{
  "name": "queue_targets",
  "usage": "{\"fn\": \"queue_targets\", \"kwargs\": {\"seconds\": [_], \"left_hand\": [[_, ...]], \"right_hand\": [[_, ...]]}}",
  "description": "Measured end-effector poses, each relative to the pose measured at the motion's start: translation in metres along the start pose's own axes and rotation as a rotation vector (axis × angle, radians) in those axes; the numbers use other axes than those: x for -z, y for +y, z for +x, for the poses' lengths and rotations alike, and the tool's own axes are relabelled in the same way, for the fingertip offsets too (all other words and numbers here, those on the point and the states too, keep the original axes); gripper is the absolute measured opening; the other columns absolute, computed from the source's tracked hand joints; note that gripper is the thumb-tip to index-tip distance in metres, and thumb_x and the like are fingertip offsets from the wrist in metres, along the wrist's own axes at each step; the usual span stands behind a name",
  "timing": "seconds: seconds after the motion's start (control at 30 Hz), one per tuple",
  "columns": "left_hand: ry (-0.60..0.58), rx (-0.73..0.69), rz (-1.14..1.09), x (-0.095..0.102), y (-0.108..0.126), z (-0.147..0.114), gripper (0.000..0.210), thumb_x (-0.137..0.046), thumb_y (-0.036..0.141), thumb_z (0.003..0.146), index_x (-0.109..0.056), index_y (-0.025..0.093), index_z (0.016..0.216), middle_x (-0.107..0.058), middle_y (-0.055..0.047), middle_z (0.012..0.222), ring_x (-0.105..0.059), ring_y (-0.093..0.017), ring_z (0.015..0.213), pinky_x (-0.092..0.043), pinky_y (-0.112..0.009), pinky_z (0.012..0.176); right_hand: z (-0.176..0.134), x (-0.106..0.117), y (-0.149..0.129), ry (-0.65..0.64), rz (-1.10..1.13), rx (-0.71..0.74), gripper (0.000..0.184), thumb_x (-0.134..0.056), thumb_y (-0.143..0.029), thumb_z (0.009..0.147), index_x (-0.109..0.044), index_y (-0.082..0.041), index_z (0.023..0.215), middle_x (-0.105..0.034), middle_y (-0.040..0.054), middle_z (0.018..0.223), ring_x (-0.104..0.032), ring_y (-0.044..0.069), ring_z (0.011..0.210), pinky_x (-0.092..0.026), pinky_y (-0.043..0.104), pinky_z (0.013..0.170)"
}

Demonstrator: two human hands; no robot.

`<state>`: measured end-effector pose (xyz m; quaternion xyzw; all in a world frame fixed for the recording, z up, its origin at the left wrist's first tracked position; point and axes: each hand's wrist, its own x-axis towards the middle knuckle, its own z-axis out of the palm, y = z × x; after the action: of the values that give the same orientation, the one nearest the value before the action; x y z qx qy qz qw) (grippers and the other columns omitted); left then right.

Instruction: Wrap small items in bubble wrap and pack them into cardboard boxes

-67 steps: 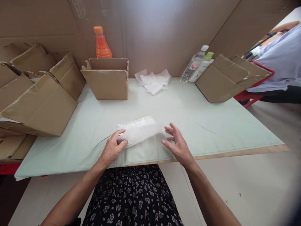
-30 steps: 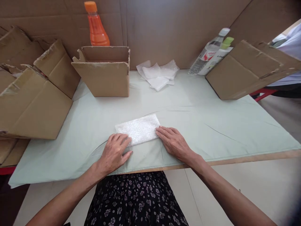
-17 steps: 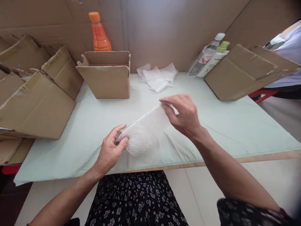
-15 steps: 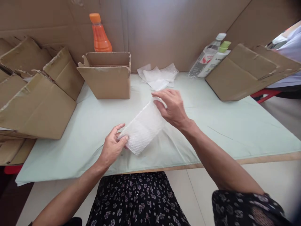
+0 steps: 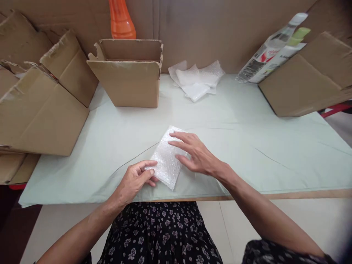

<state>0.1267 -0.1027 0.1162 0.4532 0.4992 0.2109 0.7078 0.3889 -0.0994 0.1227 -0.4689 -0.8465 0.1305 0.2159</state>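
Note:
A clear bubble wrap bag (image 5: 167, 161) lies slanted over the pale green cloth near the table's front edge. My left hand (image 5: 137, 178) pinches its lower left corner, thumb on top and fingers underneath. Over the upper right part of the bag is my right hand (image 5: 194, 152), its fingers spread; whether the fingertips touch the plastic I cannot tell. More bubble wrap bags (image 5: 196, 79) lie in a loose, overlapping pile farther back, against the cardboard wall.
An open cardboard box (image 5: 132, 84) stands at the back, an orange bottle (image 5: 122, 22) behind it. Several open boxes (image 5: 46, 117) crowd the left. At right a clear bottle (image 5: 271, 51) and a white tube (image 5: 277, 62) lean beside another box (image 5: 305, 80). The table's front edge (image 5: 247, 196) is close.
The bag has come nearer the front edge and lies lower. My right hand has moved down towards me, and its fingers have spread. My left hand keeps its pinch on the corner.

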Motion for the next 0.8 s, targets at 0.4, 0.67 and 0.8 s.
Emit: {"fn": "queue_targets", "kwargs": {"seconds": [0.4,0.67,0.8], "left_hand": [[-0.081,-0.513,0.829,0.01,0.003,-0.031,0.067,-0.065,0.031,0.088,-0.043,0.029,0.151,-0.06,-0.011,0.138,-0.063,-0.027,0.117,-0.058,-0.041,0.092],[-0.086,-0.493,0.802,-0.014,0.012,0.03,0.039,-0.052,0.026,0.094,-0.064,0.017,0.13,-0.068,0.0,0.074,-0.06,-0.015,0.065,-0.049,-0.028,0.066],[-0.054,-0.444,0.801,-0.019,0.014,0.047,0.04,-0.056,0.025,0.089,-0.066,0.016,0.127,-0.065,0.002,0.07,-0.055,-0.013,0.061,-0.043,-0.026,0.061]], "right_hand": [[-0.072,-0.052,-0.064,0.218,0.135,-0.234,0.032,-0.048,-0.013,0.098,-0.063,-0.023,0.124,-0.076,0.0074,0.106,-0.07,0.022,0.094,-0.057,0.04,0.081],[-0.068,-0.038,-0.059,0.198,0.177,-0.444,0.033,-0.05,-0.028,0.099,-0.062,-0.023,0.13,-0.075,0.007,0.11,-0.072,0.022,0.092,-0.058,0.035,0.074],[-0.073,-0.038,-0.073,0.381,-0.173,-0.301,0.035,-0.058,-0.024,0.095,-0.058,-0.021,0.13,-0.068,0.0141,0.125,-0.063,0.03,0.115,-0.05,0.047,0.092]]}}
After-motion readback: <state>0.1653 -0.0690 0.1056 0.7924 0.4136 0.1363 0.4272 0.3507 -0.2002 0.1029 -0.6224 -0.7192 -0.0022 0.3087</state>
